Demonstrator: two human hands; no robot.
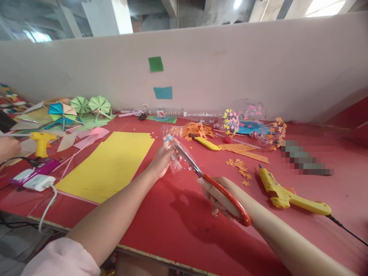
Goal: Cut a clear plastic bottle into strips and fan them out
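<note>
My left hand (162,159) grips a piece of clear plastic bottle (176,163) with a bit of blue at its top, held above the red table (172,226). In my right hand (220,195) is a pair of scissors (227,195) with red handles. Their blades reach up to the clear plastic and touch or overlap it; whether they are apart I cannot tell. Left of my left arm lies a stack of yellow paper (112,165). A yellow box cutter (206,143) rests behind the scissors, by cut orange paper pieces (199,130).
On the right lie a yellow glue gun (283,189) and orange paper stars (240,168). Star-covered clear bottle parts (231,120) stand at the back. Paper pinwheels (99,105), a purple power strip (37,170) and another person's hand (8,149) are at left.
</note>
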